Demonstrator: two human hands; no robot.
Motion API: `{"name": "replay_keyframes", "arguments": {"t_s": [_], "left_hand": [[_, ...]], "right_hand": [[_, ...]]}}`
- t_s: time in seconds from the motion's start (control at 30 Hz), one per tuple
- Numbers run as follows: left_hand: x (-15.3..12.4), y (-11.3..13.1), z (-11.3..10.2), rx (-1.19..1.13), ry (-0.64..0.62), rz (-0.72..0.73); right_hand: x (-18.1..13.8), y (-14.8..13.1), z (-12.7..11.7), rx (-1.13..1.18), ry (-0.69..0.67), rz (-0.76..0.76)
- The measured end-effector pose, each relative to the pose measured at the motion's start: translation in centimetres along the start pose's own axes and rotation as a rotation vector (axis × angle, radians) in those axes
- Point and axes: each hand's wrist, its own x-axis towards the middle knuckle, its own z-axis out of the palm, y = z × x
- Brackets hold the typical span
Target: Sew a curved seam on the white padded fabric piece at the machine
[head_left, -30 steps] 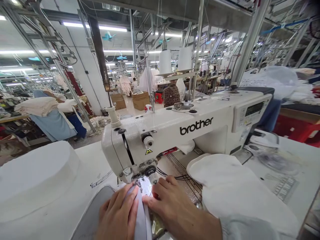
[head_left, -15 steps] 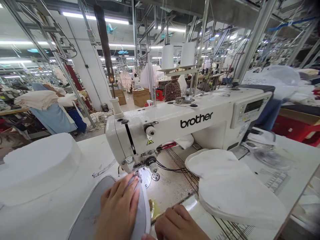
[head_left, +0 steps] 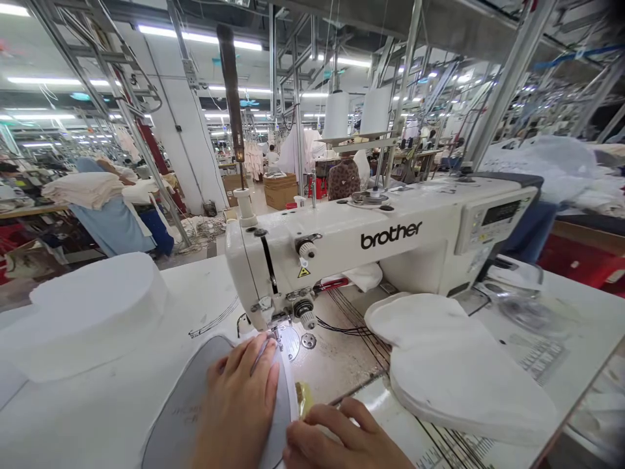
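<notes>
My left hand lies flat with its fingers stretched out on a grey fabric piece, fingertips just before the needle of the white Brother sewing machine. My right hand sits at the bottom edge of the view, fingers curled down at the near right edge of the fabric, beside a small yellow bit. What those fingers hold, if anything, is hidden.
A stack of white cut pieces lies right of the needle. A thick white round pile stands on the table at the left. Two thread cones rise behind the machine. Other people and tables with cloth fill the hall behind.
My right hand has drawn back from beside the needle to the near edge of the table. My left hand stays flat on the grey fabric. The camera has shifted a little.
</notes>
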Motion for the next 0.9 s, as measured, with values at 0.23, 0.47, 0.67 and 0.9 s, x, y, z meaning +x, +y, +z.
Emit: {"name": "replay_keyframes", "arguments": {"t_s": [0.23, 0.47, 0.67, 0.9], "left_hand": [[0.4, 1.2, -0.8, -0.071, -0.02, -0.12], [0.3, 1.2, -0.9, -0.151, -0.098, -0.163], [0.2, 1.2, -0.5, -0.201, -0.161, -0.195], [-1.0, -2.0, -1.0, -0.403, -0.371, -0.064]], "right_hand": [[-0.2, 0.0, -0.1, 0.019, -0.016, -0.017], [-0.1, -0.5, 0.1, 0.051, 0.045, 0.042], [-0.1, -0.7, 0.1, 0.108, 0.048, 0.116], [0.3, -0.3, -1.2, 0.07, -0.064, -0.041]]}}
